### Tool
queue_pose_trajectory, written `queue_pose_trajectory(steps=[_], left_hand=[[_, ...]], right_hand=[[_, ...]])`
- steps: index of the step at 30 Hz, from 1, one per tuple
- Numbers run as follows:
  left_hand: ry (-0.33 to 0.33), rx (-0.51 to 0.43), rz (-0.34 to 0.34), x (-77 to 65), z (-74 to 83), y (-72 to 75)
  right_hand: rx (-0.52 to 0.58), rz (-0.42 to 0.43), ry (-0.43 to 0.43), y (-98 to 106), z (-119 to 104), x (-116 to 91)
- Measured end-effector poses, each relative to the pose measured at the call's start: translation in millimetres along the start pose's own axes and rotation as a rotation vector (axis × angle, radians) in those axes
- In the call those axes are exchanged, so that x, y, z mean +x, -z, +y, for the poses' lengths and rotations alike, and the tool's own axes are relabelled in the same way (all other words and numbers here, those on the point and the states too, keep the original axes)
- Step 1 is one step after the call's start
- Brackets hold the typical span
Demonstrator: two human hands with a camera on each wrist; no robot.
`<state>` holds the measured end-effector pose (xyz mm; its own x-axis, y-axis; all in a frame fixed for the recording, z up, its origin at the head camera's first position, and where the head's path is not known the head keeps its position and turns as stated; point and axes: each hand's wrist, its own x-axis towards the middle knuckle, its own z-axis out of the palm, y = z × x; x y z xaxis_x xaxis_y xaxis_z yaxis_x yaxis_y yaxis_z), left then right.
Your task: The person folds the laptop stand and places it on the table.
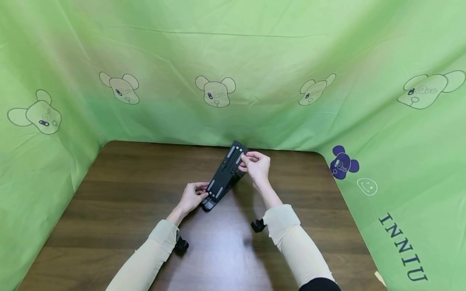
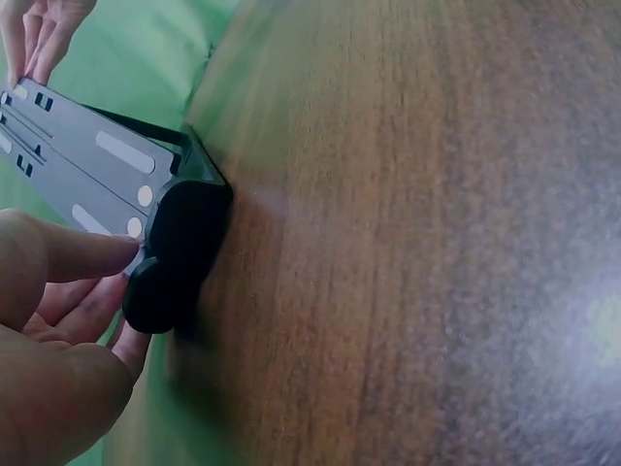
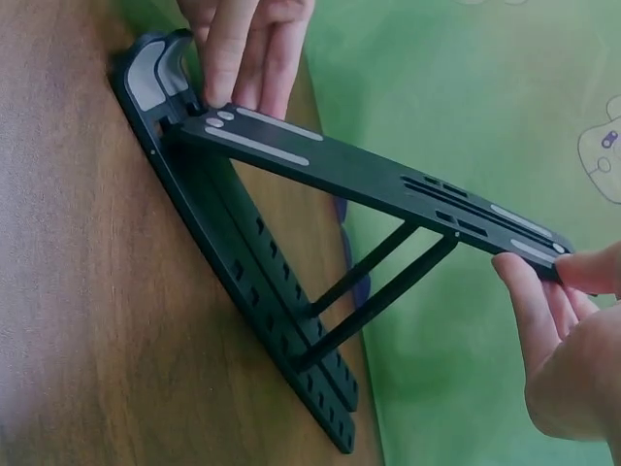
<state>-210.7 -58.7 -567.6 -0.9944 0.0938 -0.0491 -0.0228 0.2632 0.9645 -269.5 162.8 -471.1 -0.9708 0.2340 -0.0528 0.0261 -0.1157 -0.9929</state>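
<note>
A black folding laptop stand [image 1: 226, 171] with grey pads slants between my two hands above the far middle of the table. My left hand [image 1: 192, 198] pinches its near, hinged end, thumb beside two round pads. At the far end, my right hand [image 1: 257, 165] grips the edge of the padded panel [image 3: 340, 180]. The right wrist view shows the stand spread apart: two thin struts [image 3: 383, 291] join this panel to a slotted panel [image 3: 243, 262], whose end carries curved hooks [image 3: 147, 76]. Whether the slotted panel touches the table, I cannot tell.
The brown wooden table [image 1: 120, 202] is bordered at the back and sides by a green cloth [image 1: 262, 52] printed with bear heads. Dark wrist cameras [image 1: 181, 245] hang below both sleeves. A small pale piece [image 1: 380, 277] lies at the table's right edge.
</note>
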Motion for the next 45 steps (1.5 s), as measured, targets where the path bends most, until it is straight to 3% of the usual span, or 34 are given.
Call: queue_pose_trajectory(steps=[19, 34, 38, 41, 45], left_hand=[[-0.009, 0.003, 0.029, 1.9, -0.1, 0.6], [-0.007, 0.015, 0.042, 4.0, -1.3, 3.2], [-0.158, 0.149, 0.082, 2.4, -6.2, 1.1], [-0.286, 0.342, 0.168, 0.0, -13.8, -0.9], [-0.290, 0.520, 0.294, -2.8, -26.8, -3.0]], right_hand=[[0.042, 0.040, -0.029, 4, 3, -11], [0.097, 0.022, -0.052, 7, 2, -20], [0.069, -0.053, -0.069, 15, 0, -18], [0.007, -0.127, -0.071, 23, -5, -14], [-0.060, -0.205, -0.049, 34, -13, -6]])
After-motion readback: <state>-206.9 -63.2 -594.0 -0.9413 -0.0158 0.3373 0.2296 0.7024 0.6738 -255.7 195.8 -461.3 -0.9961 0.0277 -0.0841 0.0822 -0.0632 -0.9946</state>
